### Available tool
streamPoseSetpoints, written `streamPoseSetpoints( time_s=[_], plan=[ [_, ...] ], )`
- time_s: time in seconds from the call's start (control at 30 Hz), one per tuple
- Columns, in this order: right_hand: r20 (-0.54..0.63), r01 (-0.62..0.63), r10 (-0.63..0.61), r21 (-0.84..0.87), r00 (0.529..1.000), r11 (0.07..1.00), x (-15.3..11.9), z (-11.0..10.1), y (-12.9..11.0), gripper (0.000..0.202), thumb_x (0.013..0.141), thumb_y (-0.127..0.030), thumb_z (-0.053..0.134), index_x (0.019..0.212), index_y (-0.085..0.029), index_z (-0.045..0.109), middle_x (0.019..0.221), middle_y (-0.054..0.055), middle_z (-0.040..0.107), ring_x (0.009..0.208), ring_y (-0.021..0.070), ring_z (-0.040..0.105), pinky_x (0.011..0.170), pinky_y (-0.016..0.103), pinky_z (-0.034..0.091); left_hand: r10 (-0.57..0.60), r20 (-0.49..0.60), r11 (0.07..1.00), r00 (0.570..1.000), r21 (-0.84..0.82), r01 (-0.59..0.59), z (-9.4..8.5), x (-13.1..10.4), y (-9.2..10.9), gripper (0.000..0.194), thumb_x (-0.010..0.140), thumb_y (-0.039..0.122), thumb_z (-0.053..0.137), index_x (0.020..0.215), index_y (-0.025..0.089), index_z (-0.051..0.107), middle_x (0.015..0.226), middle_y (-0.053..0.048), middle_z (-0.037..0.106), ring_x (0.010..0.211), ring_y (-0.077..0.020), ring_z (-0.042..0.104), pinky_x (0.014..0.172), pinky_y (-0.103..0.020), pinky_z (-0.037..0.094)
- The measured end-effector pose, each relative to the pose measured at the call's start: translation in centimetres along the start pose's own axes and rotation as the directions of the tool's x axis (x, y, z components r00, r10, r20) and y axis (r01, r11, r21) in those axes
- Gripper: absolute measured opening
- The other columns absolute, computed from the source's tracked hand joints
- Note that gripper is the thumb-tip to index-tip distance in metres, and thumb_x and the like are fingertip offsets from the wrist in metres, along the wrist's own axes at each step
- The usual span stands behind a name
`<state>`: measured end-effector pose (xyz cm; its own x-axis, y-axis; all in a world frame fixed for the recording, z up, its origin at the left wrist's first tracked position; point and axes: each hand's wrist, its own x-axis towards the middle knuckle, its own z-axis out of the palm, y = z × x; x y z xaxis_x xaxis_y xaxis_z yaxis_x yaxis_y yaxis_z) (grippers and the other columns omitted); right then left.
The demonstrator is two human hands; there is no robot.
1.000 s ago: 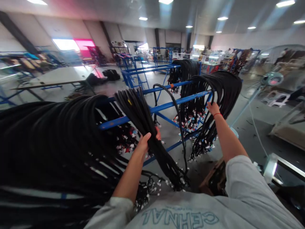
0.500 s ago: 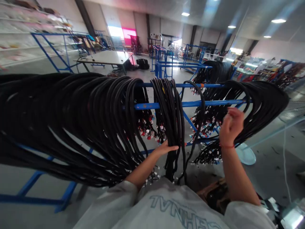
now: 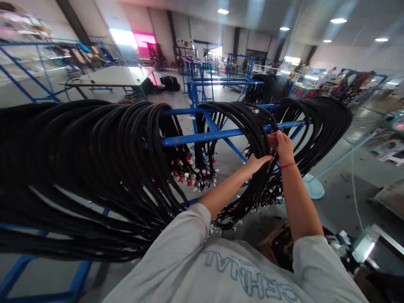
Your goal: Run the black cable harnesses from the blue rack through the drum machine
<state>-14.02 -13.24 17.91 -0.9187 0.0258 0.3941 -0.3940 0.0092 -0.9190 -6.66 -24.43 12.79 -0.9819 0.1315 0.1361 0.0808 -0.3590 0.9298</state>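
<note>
A bundle of black cables [image 3: 244,122] with white and red end connectors is draped over the blue rack rail [image 3: 205,136]. My left hand [image 3: 258,161] grips that bundle from the near side. My right hand [image 3: 283,145] is closed on the same bundle just to the right, up by the rail. A large mass of black cables [image 3: 78,168] hangs on the rack to the left, and another group of black cables [image 3: 325,122] hangs at the rack's right end.
More blue racks [image 3: 202,80] and a table [image 3: 110,78] stand behind. A second cable-laden rack [image 3: 271,86] is further back. A fan base [image 3: 314,189] sits on the floor at right, with a box [image 3: 277,246] and a metal frame [image 3: 372,242] near my feet.
My left hand slid the bundle to the right along the rail, toward the right-end group. My right hand, raised and free before, has come down onto the same bundle.
</note>
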Motion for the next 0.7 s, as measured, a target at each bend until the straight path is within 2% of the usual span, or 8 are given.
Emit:
streamPoseSetpoints(
  time_s=[0.1,0.23,0.3,0.4,0.43,0.53,0.6,0.7],
  plan=[
    [-0.086,0.009,-0.015,-0.076,0.996,0.997,-1.6,1.6,0.1,0.047,0.083,-0.070,0.045,0.079,-0.023,0.050,0.064,0.000,0.054,0.058,0.0142,0.053,0.055,0.026,0.045,0.044,-0.053,0.986,0.998,0.162,-0.035,-4.3,-4.2,0.3,0.032,0.076,0.043,0.071,0.060,0.016,0.066,0.056,-0.002,0.062,0.051,-0.0145,0.055,0.055,-0.029,0.048],
    [0.091,-0.016,0.030,-0.153,0.995,0.988,-12.5,6.2,3.5,0.040,0.087,-0.063,0.044,0.076,-0.025,0.046,0.059,-0.002,0.048,0.053,0.0134,0.044,0.052,0.026,0.039,0.227,-0.191,0.896,0.955,0.426,-0.128,-11.5,-11.1,1.0,0.030,0.079,0.050,0.066,0.062,0.025,0.065,0.061,-0.002,0.061,0.061,-0.0206,0.060,0.060,-0.035,0.052],
    [0.279,-0.109,0.141,-0.129,0.950,0.986,-20.0,6.8,6.7,0.037,0.090,-0.059,0.040,0.078,-0.025,0.048,0.059,-0.003,0.047,0.053,0.0145,0.044,0.053,0.027,0.039,0.442,-0.339,0.815,0.831,0.539,-0.213,-13.0,-13.8,1.4,0.022,0.075,0.047,0.071,0.087,0.029,0.068,0.085,-0.004,0.067,0.089,-0.0268,0.064,0.081,-0.044,0.054],
    [0.298,-0.244,0.308,-0.233,0.903,0.941,-28.0,4.3,11.6,0.041,0.084,-0.063,0.045,0.069,-0.026,0.050,0.056,-0.001,0.046,0.054,0.0174,0.044,0.054,0.030,0.039,0.710,-0.454,0.677,0.538,0.650,-0.345,-12.4,-17.0,1.7,0.040,0.078,0.040,0.069,0.116,0.039,0.057,0.116,-0.004,0.060,0.112,-0.0284,0.056,0.096,-0.051,0.048],
    [0.304,-0.295,0.376,-0.279,0.875,0.914,-29.0,3.1,12.5,0.043,0.080,-0.065,0.050,0.064,-0.025,0.050,0.055,-0.001,0.046,0.054,0.0181,0.044,0.053,0.031,0.039,0.737,-0.449,0.655,0.505,0.658,-0.370,-11.8,-17.8,1.6,0.034,0.081,0.039,0.066,0.114,0.042,0.057,0.113,-0.002,0.060,0.107,-0.0276,0.058,0.091,-0.050,0.050],
    [0.372,-0.354,0.467,-0.334,0.802,0.874,-26.5,0.8,11.5,0.047,0.071,-0.066,0.059,0.054,-0.023,0.048,0.050,-0.001,0.043,0.052,0.0162,0.040,0.051,0.030,0.036,0.646,-0.339,0.708,0.684,0.600,-0.371,-9.4,-18.8,0.7,0.008,0.088,0.037,0.057,0.093,0.039,0.062,0.086,-0.001,0.062,0.082,-0.0248,0.061,0.074,-0.045,0.053],
    [0.336,-0.287,0.357,-0.240,0.872,0.927,-22.3,1.3,8.0,0.044,0.072,-0.063,0.061,0.059,-0.022,0.051,0.055,-0.002,0.045,0.055,0.0141,0.041,0.053,0.027,0.036,0.466,-0.221,0.798,0.857,0.525,-0.298,-7.8,-18.1,0.0,0.011,0.089,0.038,0.057,0.093,0.031,0.064,0.089,-0.003,0.066,0.088,-0.0241,0.063,0.078,-0.042,0.053],
    [0.097,-0.130,0.145,-0.152,0.985,0.980,-17.6,3.8,3.2,0.042,0.081,-0.059,0.055,0.065,-0.020,0.053,0.059,-0.002,0.045,0.058,0.0121,0.038,0.055,0.025,0.035,0.216,-0.086,0.928,0.973,0.327,-0.177,-6.0,-15.5,-0.5,0.038,0.085,0.047,0.062,0.115,0.023,0.061,0.121,-0.009,0.064,0.113,-0.0257,0.060,0.097,-0.041,0.048]
  ],
)
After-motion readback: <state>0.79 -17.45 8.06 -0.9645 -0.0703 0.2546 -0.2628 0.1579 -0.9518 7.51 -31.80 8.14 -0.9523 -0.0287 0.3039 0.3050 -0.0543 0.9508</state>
